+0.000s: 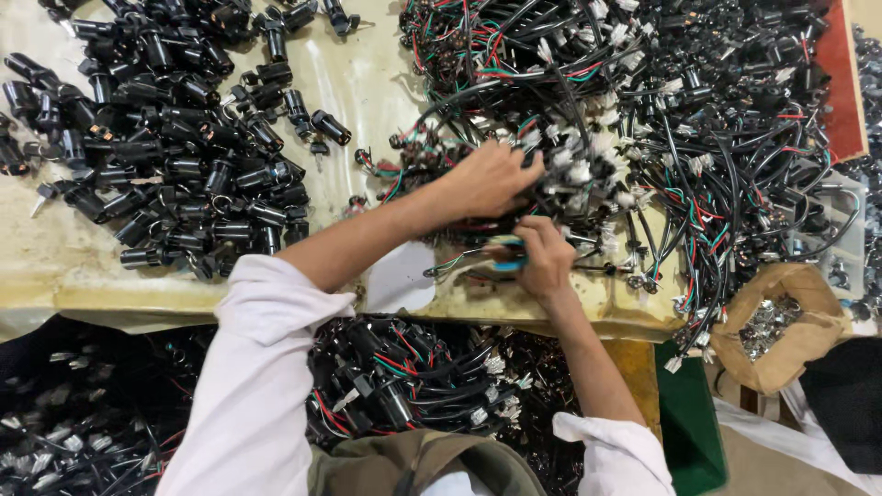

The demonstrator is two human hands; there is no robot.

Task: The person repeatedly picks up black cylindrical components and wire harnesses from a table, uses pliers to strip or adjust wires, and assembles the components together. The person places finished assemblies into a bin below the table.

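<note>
— Where are your hands right now?

— My left hand point(491, 179) lies on the heap of wire harnesses point(643, 119) at the middle of the table point(367, 83), fingers curled down into the black, red and green leads. I cannot tell whether they are clamped on one bundle or only resting among them. My right hand point(544, 257) is just below it, near the table's front edge, fingers closed around a small tool with a blue handle point(507, 264) and a wire end beside it.

— Any packages or labels about?

— At the right, off the table's corner, stands an open brown paper bag point(781, 331) with its top rolled down, holding small shiny metal parts point(767, 323). Just left of it is a flat green panel point(691, 422), under the table edge. A dark red board point(841, 83) lies at the far right, tilted along the heap. The white plugs point(579, 170) on the harnesses are too small for me to see any marking.

— And the left side?

— A wide spread of black cylindrical parts point(175, 138) covers the pale sheet, well apart from my hands. Below the table front sits another pile of wired pieces point(413, 367), close to my lap
</note>
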